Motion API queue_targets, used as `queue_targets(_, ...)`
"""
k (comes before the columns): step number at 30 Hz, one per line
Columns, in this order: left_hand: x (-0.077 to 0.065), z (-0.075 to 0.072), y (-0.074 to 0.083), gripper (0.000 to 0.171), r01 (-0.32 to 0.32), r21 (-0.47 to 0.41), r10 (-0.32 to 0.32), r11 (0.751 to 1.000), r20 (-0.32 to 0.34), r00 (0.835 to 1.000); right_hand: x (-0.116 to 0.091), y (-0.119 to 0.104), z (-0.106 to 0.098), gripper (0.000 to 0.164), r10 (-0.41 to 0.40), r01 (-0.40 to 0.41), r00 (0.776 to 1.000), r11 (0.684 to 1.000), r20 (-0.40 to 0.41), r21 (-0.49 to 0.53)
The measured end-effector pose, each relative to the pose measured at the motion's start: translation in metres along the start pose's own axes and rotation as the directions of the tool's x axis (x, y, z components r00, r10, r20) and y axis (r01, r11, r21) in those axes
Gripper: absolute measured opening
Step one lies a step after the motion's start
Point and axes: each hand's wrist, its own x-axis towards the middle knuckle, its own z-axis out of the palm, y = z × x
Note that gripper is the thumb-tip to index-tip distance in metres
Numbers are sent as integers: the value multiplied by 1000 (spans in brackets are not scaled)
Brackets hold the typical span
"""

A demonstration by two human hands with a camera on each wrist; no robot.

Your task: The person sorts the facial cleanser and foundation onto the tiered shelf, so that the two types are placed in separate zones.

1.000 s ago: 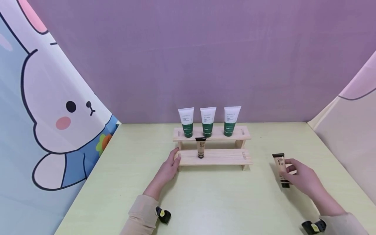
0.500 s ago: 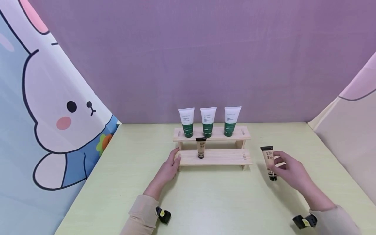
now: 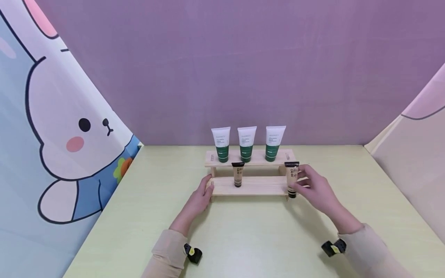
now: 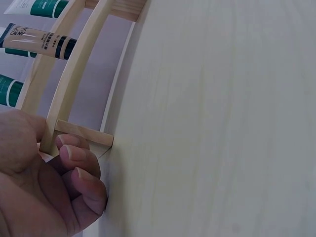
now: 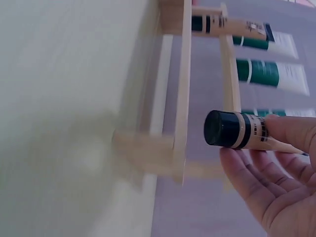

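A two-tier wooden shelf (image 3: 257, 187) stands on the table. My left hand (image 3: 199, 197) grips the left end of its lower board, thumb on top; the left wrist view shows the fingers (image 4: 81, 160) curled at the board's end. My right hand (image 3: 318, 190) pinches a beige cosmetic tube (image 3: 292, 178) with black cap down, held in front of the lower board's right end. In the right wrist view its black cap (image 5: 219, 128) hangs free, apart from the board. Another beige tube (image 3: 238, 175) stands upright on the lower board, left of centre.
Three white-and-green tubes stand in a row on the upper board: left tube (image 3: 221, 143), middle tube (image 3: 246, 143) and right tube (image 3: 275, 143). Behind the pale table (image 3: 167, 162) hangs a purple cloth (image 3: 243, 69). A rabbit-print cloth (image 3: 59, 127) hangs at the left.
My right hand has carried the beige tube leftward and away from me, from the right part of the table to the shelf's right end, turning it more upright. The left hand has stayed put.
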Motion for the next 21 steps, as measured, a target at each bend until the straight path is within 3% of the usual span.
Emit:
queue_targets(10, 1, 3, 0, 51, 7, -13, -7, 1000, 12, 1000, 32, -11, 41, 34, -80, 79, 997, 989, 5, 125)
queue_targets(21, -2, 2, 7, 51, 9, -1, -9, 1000, 3, 1000, 35, 1, 55, 31, -83, 75, 995, 986, 46, 150)
